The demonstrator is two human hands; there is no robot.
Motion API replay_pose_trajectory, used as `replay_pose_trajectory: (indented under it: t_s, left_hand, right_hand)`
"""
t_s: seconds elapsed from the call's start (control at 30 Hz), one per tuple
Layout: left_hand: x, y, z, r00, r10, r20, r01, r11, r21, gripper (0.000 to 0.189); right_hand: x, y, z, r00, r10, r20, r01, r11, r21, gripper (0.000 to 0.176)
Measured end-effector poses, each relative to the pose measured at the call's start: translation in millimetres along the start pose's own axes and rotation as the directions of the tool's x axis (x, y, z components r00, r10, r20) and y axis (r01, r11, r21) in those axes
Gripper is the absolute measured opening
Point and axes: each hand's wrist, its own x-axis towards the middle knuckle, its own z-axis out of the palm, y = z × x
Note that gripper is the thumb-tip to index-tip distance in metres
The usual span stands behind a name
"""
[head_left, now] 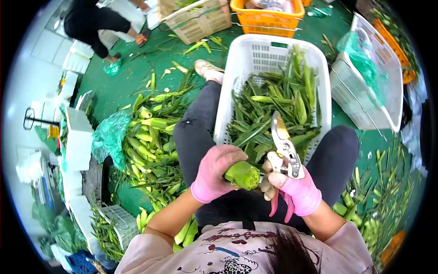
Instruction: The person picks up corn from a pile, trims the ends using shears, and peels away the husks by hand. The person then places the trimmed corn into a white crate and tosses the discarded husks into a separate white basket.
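Note:
My left hand (218, 171), in a pink glove, is wrapped round a green ear of corn (243, 175) in its husk, its blunt end facing right. In my right hand (299, 189), also gloved in pink and with soiled fingertips, is a pair of pruning shears (285, 144). Their metal blades point up and away over the basket, while the red handles hang below my palm. Between my knees stands a white plastic basket (230, 68), holding a heap of green leaves and husk strips (269, 107).
To my left lies a big pile of green ears (150, 137) beside a green plastic bag (109, 139). More trimmed ears (372, 230) lie at the right. A beige crate (198, 23), an orange crate (267, 20) and a white crate (360, 107) stand ahead. Another person (98, 27) bends over at the upper left.

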Motion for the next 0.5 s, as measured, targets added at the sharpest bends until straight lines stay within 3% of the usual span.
replay_pose_trajectory:
  t_s: [0.03,0.17,0.27,0.3,0.37,0.4,0.43,0.47,0.5]
  left_hand:
    - [5.7,-2.2,1.0,0.998,0.055,0.042,-0.059,0.994,0.089,0.071]
    - [20.0,-3.3,6.2,0.975,0.179,0.13,-0.204,0.956,0.212,0.072]
    - [17.6,-1.8,9.8,0.983,0.11,0.147,-0.135,0.975,0.175,0.07]
    - [12.1,-5.9,9.8,0.977,0.1,0.188,-0.135,0.974,0.184,0.082]
    - [-5.4,-9.2,22.7,0.981,-0.134,0.137,0.168,0.945,-0.28,0.096]
    - [-17.3,-10.9,32.8,0.955,-0.257,0.146,0.295,0.82,-0.49,0.103]
    - [-31.6,-15.7,47.5,0.912,-0.336,0.235,0.398,0.587,-0.705,0.12]
    - [-35.5,-9.0,59.0,0.909,-0.361,0.207,0.347,0.384,-0.856,0.12]
    - [-32.4,2.7,67.7,0.888,-0.429,0.165,0.293,0.25,-0.923,0.111]
  right_hand:
    - [-1.9,-2.1,1.5,1.0,-0.022,0.003,0.022,1.0,-0.019,0.034]
    - [-4.0,-4.7,-3.2,1.0,-0.014,0.016,0.017,0.983,-0.185,0.033]
    - [8.3,13.6,-11.3,0.963,-0.249,0.106,0.269,0.931,-0.247,0.036]
    - [12.4,21.3,-12.0,0.943,-0.312,0.115,0.331,0.914,-0.234,0.038]
    - [6.2,10.3,-3.6,0.987,-0.141,0.078,0.153,0.973,-0.171,0.038]
    - [1.3,3.0,2.7,0.996,-0.05,0.071,0.06,0.989,-0.137,0.037]
    - [-3.3,-1.5,8.6,0.998,-0.013,0.066,0.019,0.994,-0.103,0.039]
    - [-7.4,-5.9,14.3,0.998,0.055,0.016,-0.053,0.994,-0.1,0.037]
    - [-7.9,1.0,14.5,0.998,-0.025,0.065,0.022,0.999,0.038,0.035]
